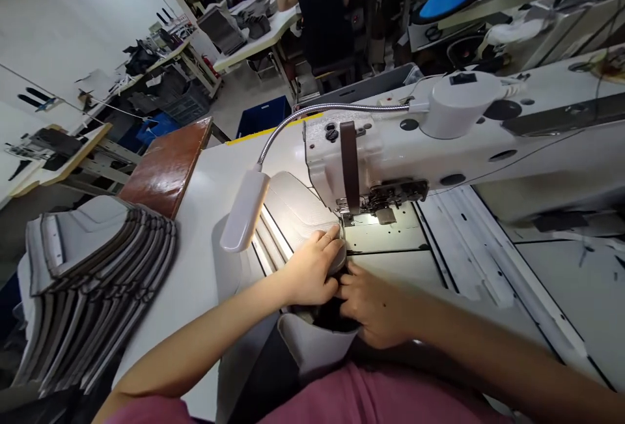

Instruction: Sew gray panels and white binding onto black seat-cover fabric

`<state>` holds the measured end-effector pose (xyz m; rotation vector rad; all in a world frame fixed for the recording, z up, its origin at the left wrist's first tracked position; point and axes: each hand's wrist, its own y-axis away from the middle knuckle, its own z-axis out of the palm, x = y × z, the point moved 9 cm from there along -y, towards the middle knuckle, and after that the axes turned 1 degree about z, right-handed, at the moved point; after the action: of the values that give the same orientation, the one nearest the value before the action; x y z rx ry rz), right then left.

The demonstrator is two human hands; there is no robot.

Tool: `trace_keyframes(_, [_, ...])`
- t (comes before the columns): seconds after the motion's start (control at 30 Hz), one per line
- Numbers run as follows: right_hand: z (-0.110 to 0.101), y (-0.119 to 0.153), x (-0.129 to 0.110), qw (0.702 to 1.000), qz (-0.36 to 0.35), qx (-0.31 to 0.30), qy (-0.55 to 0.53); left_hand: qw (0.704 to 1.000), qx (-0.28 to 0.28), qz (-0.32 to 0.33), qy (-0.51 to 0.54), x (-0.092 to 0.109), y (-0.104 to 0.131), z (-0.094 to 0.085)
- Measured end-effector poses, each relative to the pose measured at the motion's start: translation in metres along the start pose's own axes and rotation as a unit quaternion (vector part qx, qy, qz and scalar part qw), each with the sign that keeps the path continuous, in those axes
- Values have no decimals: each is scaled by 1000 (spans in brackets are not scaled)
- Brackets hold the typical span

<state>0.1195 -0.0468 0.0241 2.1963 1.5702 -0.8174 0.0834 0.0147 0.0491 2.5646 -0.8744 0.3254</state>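
Note:
A light grey fabric piece [300, 209] with dark edging lies at the needle area of a white sewing machine [366, 150]. My left hand [315, 268] presses on it, fingers bent toward the needle. Just to the right, my right hand [371, 303] pinches the dark edge of the same piece with curled fingers. The lower part of the fabric folds up near my body. A small lamp [245, 210] on a bendable metal neck lights the sewing spot from the left. Where the fingertips meet the edge is partly hidden.
Stacked grey fabric pieces [97, 281] stand at the left of the white table [195, 196]. Behind them is a brown board [168, 160]. A blue crate [262, 116] and a grey crate [361, 88] sit beyond the table. Farther back, a person [322, 14] is at another table.

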Motion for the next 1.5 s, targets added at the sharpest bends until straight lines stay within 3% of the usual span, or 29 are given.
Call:
trace_keyframes(0.13, [-3, 1, -1, 1000, -3, -3, 0, 1000, -25, 3, -12, 0, -5, -4])
trace_keyframes(0.83, [-22, 15, 9, 999, 29, -6, -16, 997, -28, 44, -57, 12, -32, -10])
trace_keyframes(1.5, [-21, 14, 7, 998, 55, -26, 8, 997, -6, 25, -67, 18, -25, 0])
